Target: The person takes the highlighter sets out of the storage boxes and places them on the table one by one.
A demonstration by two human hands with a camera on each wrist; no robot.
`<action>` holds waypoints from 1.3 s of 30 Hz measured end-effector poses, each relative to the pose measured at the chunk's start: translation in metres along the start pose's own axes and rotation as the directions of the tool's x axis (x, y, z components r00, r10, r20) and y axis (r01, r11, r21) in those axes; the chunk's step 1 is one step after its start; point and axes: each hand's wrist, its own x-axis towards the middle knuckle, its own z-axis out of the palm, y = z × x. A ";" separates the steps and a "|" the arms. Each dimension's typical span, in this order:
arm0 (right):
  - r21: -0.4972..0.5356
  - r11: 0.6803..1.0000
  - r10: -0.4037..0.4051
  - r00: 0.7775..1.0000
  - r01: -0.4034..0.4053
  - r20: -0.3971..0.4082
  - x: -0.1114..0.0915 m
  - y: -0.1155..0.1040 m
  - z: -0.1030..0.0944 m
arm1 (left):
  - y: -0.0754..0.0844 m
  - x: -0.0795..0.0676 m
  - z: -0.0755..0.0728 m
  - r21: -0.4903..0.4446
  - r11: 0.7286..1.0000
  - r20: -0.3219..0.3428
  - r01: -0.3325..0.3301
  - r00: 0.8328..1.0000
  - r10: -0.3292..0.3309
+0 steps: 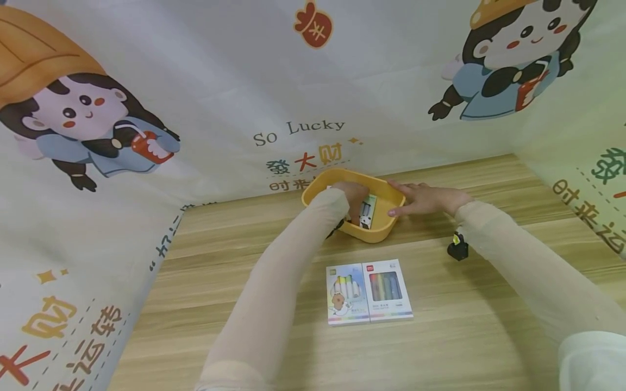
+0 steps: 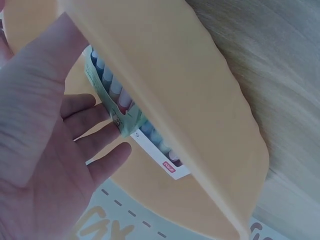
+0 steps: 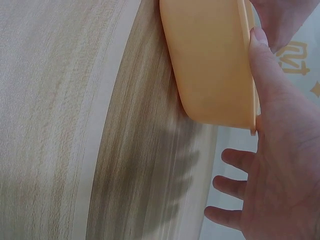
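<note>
A yellow plastic basket [image 1: 369, 235] stands at the back of the table. My left hand [image 1: 353, 193] reaches down into it, its fingers [image 2: 97, 137] at one edge of a green box of markers [image 2: 131, 119]. The left thumb tip is hidden behind the basket's rim; the green box lies between thumb and fingers. Beneath that box, a white box of markers [image 2: 172, 170] shows one end. My right hand [image 1: 425, 198] rests at the basket's right end. Its thumb [image 3: 265, 55] lies along the rim, while three straight fingers spread outside, apart from the wall.
Two white boxes lie side by side in front of the basket: one of markers with a cartoon animal [image 1: 347, 293], one of coloured pens [image 1: 388, 290]. A printed white cloth [image 1: 220, 98] hangs behind the wood-grain table [image 1: 205, 304] and at both sides.
</note>
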 end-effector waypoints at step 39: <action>0.001 1.000 0.001 1.000 -0.001 0.004 -0.002 -0.001 0.000 | -0.005 0.004 0.002 -0.073 0.993 0.006 0.094 0.996 -0.094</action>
